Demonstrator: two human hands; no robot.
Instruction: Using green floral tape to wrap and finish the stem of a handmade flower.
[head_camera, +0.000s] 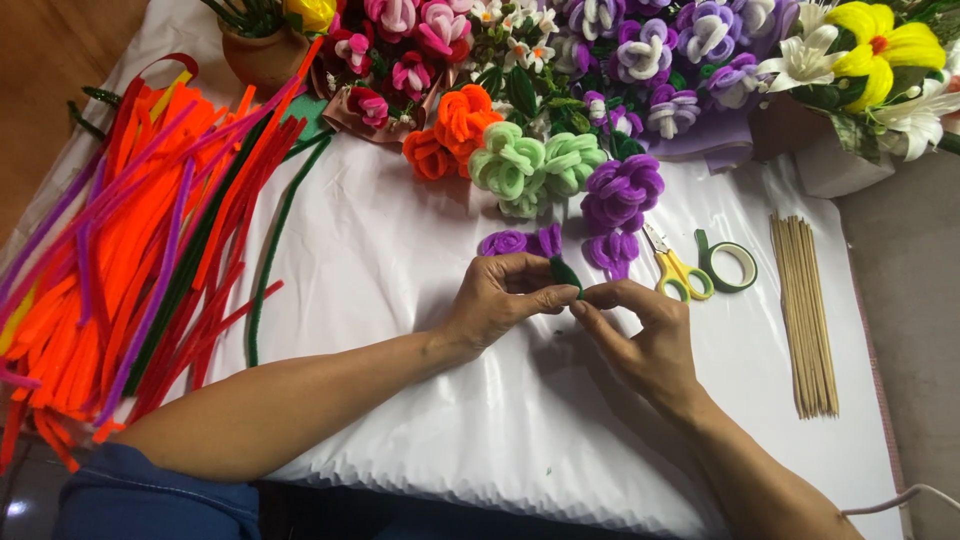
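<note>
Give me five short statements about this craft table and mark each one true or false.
1. Both hands pinch a small dark green piece between their fingers. True: the left hand and right hand meet on it.
2. The scissors have blue handles. False: the handles are yellow.
3. The bundle of wooden sticks lies right of the roll of green tape. True.
4. The pile of pipe cleaners is mostly white. False: it is mostly orange and red, with purple and green.
5. The table cover is black. False: it is white.
</note>
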